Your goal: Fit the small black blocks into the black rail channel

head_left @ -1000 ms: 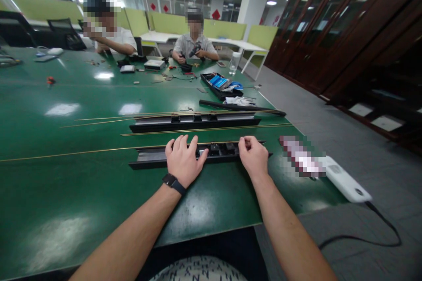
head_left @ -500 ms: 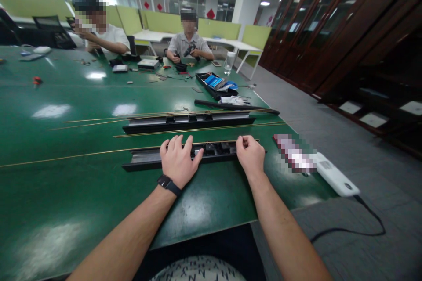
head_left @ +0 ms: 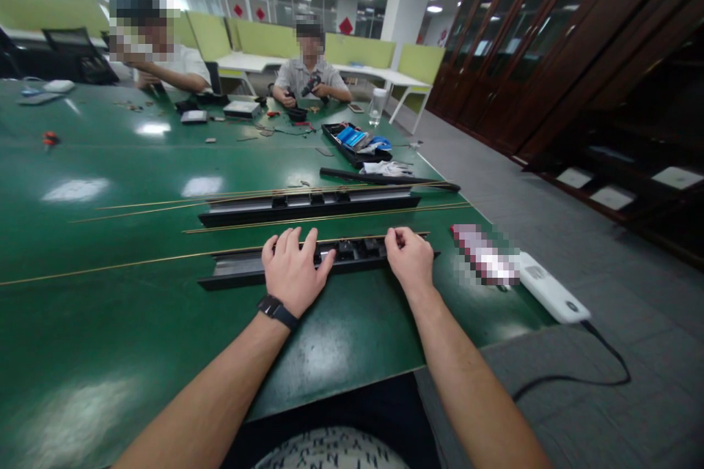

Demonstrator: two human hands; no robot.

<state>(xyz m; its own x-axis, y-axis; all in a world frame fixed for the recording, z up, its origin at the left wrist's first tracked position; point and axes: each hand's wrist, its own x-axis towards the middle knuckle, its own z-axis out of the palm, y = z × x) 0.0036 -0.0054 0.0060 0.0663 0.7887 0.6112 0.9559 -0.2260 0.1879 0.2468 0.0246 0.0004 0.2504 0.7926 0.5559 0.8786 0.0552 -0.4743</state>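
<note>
In front of me a long black channel [head_left: 234, 281] with a grey inner strip and dark blocks inside lies on the green table. My left hand [head_left: 295, 275], fingers spread and a watch on its wrist, rests flat across the channel's middle. A thin golden rod [head_left: 137, 264] runs along the channel's far edge and sticks out well to the left. At the channel's right part, my right hand [head_left: 411, 256] is closed in a pinch on the rod near its right end. The fingertips' exact contact is partly hidden.
Beyond lies a second black channel [head_left: 313, 214], with more golden rods [head_left: 242, 226] beside it. A dark bar [head_left: 352, 176], gloves [head_left: 388, 168] and a black tray [head_left: 352, 154] sit farther back. A white power strip [head_left: 553, 289] is at the right edge. Two people sit across the table.
The whole view has shifted slightly, so things appear a little farther left. Both hands keep their places on the channel and rod.
</note>
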